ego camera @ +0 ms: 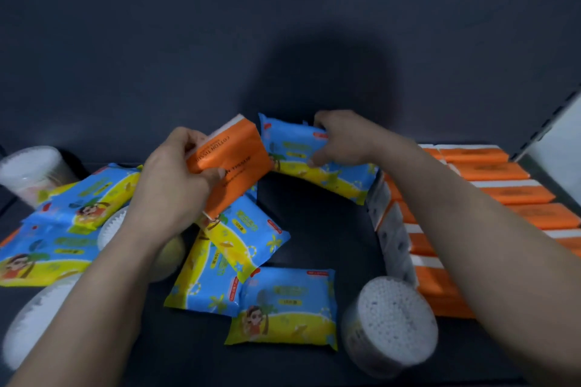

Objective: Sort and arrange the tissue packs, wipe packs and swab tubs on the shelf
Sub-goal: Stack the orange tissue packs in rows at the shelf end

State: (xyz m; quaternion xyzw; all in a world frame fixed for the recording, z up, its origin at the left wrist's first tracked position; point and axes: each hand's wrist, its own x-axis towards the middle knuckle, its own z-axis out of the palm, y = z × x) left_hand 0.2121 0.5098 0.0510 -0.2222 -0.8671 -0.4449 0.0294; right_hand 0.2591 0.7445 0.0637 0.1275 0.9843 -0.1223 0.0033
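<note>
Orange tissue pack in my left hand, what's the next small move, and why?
Probably carry the orange tissue pack in the left hand across to the orange rows on the right: matching packs are lined up there, while it hangs over loose blue wipe packs. The right hand grips a raised wipe pack in between.

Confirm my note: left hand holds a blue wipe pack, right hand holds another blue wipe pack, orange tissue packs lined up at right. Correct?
One slip: the head view shows the left hand holding an orange tissue pack, not a blue one. The right hand does hold a blue wipe pack, and the row of orange tissue packs lies at right.
</note>
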